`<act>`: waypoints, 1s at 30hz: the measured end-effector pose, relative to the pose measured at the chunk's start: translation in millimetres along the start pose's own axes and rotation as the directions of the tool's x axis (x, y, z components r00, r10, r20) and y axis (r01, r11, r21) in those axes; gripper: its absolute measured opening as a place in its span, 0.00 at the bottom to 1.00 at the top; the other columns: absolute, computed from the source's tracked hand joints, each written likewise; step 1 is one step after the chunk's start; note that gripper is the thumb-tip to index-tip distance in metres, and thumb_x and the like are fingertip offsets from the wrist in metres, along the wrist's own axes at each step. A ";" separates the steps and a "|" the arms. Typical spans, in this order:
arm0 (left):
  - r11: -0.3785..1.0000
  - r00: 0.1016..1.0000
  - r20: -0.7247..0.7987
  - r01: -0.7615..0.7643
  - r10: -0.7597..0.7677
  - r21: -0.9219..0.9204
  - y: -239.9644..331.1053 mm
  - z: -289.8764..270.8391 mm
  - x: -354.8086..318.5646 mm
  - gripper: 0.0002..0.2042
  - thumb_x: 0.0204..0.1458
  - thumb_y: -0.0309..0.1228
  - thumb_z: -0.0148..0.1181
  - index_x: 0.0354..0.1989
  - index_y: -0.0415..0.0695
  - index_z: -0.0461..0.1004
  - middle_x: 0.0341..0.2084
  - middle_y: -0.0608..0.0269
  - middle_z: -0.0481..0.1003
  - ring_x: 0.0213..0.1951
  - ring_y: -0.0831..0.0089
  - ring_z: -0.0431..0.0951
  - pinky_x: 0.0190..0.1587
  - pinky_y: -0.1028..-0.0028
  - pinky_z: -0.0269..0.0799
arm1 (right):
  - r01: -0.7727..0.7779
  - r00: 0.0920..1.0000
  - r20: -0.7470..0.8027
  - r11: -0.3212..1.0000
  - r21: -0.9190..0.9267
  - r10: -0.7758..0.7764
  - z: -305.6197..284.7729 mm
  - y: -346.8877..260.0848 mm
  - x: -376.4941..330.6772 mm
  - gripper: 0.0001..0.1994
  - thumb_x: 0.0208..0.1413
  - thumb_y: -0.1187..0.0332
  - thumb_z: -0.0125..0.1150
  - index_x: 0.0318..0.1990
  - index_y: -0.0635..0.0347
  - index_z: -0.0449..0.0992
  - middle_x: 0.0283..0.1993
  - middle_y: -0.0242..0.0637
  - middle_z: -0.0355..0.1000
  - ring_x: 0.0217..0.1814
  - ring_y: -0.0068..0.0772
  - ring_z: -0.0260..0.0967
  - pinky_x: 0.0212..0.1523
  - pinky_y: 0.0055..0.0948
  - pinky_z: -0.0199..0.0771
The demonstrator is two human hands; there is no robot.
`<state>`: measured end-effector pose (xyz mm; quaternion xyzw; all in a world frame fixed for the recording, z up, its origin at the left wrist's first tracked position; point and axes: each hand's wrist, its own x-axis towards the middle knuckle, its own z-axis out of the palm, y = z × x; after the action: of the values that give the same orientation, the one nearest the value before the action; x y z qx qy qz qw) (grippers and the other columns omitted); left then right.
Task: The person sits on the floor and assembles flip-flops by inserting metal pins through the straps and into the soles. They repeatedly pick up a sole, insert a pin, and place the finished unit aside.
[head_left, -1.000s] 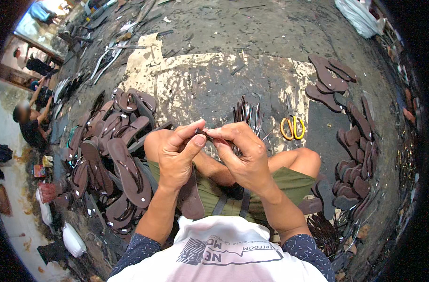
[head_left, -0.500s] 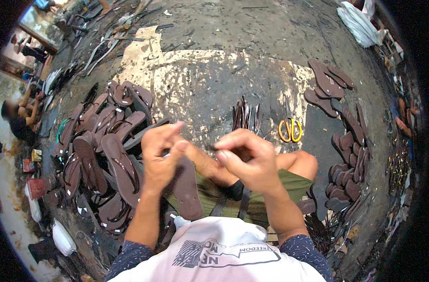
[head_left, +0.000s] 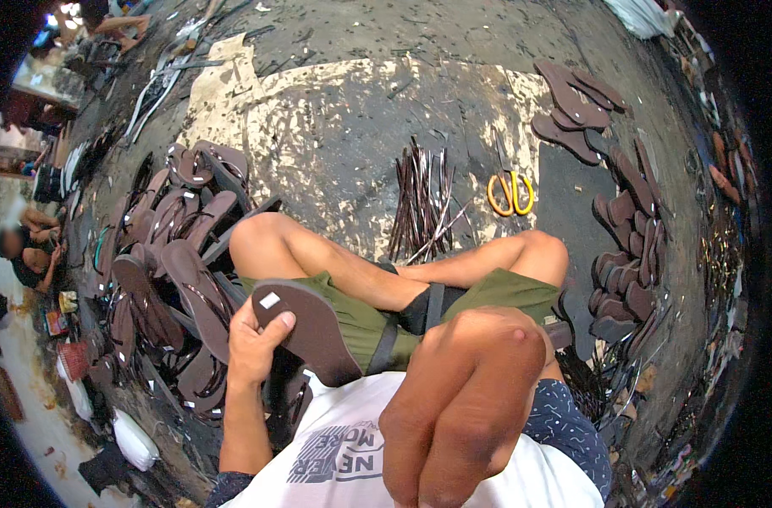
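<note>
My left hand [head_left: 255,349] grips a brown flip-flop sole [head_left: 318,332] by the end with a small white sticker, thumb on its upper face. No strap shows on this sole, which lies slanted over my left thigh. Very close to the camera is my right hand [head_left: 464,394], large in view, fingers bent and pressed together. Its fingertips run out at the lower edge, so whatever they hold is hidden. Left of my legs rises a heap of brown flip-flops [head_left: 195,284], many with straps. Beyond my shins lies a bundle of thin dark strips [head_left: 420,199].
Scissors with yellow-orange handles [head_left: 510,195] lie right of the strips. Loose brown soles [head_left: 572,110] are at the far right, with stacked soles [head_left: 627,288] nearer. A worn, patchy sheet [head_left: 318,93] covers the floor ahead. Another person [head_left: 32,250] sits at the far left.
My left hand, empty before, now holds the sole that lay on my lap. My right hand has risen from a pinch above my lap to close before the camera. The view has shifted.
</note>
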<state>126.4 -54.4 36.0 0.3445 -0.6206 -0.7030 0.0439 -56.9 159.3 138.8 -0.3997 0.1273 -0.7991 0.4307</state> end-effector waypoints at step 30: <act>0.543 0.742 0.245 -0.637 0.624 0.547 46.9 95.7 43.3 0.26 0.61 0.22 0.58 0.68 0.32 0.64 0.49 0.43 0.79 0.46 0.68 0.81 0.48 0.70 0.78 | -0.289 0.919 -0.260 -0.058 -0.956 -0.297 -85.3 63.2 -18.6 0.06 0.57 0.73 0.66 0.38 0.63 0.75 0.32 0.44 0.75 0.33 0.49 0.77 0.34 0.42 0.78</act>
<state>24.9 -5.7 58.9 0.0865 -0.8911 -0.4095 0.1756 -77.9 124.3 39.1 -0.4148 0.7503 -0.5134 -0.0364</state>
